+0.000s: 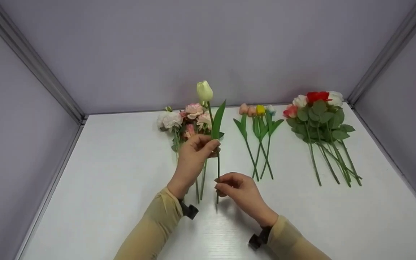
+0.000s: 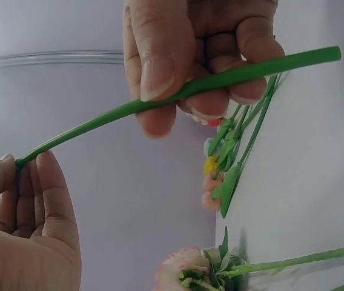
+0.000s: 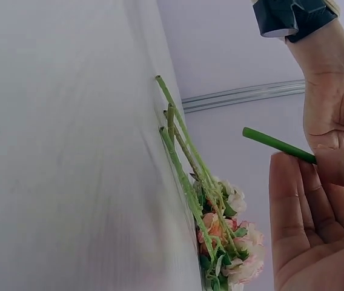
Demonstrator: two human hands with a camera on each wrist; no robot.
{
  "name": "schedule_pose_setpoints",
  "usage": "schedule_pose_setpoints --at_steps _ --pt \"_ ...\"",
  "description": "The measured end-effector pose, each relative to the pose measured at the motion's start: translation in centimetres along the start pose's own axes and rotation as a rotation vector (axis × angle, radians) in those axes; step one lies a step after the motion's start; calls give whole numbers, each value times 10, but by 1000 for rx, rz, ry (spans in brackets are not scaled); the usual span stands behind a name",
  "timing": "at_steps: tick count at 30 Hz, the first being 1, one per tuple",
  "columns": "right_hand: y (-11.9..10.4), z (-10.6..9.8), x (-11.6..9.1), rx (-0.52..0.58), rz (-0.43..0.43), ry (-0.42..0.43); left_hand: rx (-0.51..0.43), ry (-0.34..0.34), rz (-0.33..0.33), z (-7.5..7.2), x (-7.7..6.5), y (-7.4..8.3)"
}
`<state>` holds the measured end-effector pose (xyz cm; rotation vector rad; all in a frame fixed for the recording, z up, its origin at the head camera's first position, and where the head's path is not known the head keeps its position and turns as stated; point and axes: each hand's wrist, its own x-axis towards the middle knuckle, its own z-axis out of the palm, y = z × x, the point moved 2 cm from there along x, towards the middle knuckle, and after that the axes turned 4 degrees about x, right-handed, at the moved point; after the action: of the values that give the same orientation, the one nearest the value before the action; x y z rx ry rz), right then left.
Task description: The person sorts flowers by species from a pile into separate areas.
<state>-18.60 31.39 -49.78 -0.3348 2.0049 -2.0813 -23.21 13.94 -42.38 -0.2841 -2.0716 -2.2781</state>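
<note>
A cream-white tulip (image 1: pixel 204 91) with one long green leaf is held up over the table, its bloom at the top. My left hand (image 1: pixel 195 155) pinches its stem just below the leaf, between thumb and fingers. Lower down, my right hand (image 1: pixel 242 191) grips the same stem near its cut end. In the left wrist view the green stem (image 2: pixel 108 115) runs from the left fingers through the right hand and ends beyond it. The right wrist view shows the stem's tip (image 3: pixel 275 142) sticking out past the right thumb and fingertips.
Behind the left hand lies a bunch of pink and white flowers (image 1: pixel 194 110). Several small tulips (image 1: pixel 261 110) with crossed stems lie right of centre. Farther right is a bunch of red, pink and white roses (image 1: pixel 318 96). Panels (image 1: pixel 211 47) wall in the white table (image 1: pixel 96 180).
</note>
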Motion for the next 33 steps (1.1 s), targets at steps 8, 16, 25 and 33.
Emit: schedule_pose_setpoints --at_steps 8,16,25,33 --pt "-7 -9 2 21 -45 95 -19 -25 -14 9 2 -6" --pt "-15 -37 11 -4 -14 133 229 -152 -1 20 2 -12" --pt "-25 -120 47 -284 146 274 1152 -471 377 37 -17 -28" --pt "-15 -153 66 -380 289 286 1437 -698 619 61 -42 -47"
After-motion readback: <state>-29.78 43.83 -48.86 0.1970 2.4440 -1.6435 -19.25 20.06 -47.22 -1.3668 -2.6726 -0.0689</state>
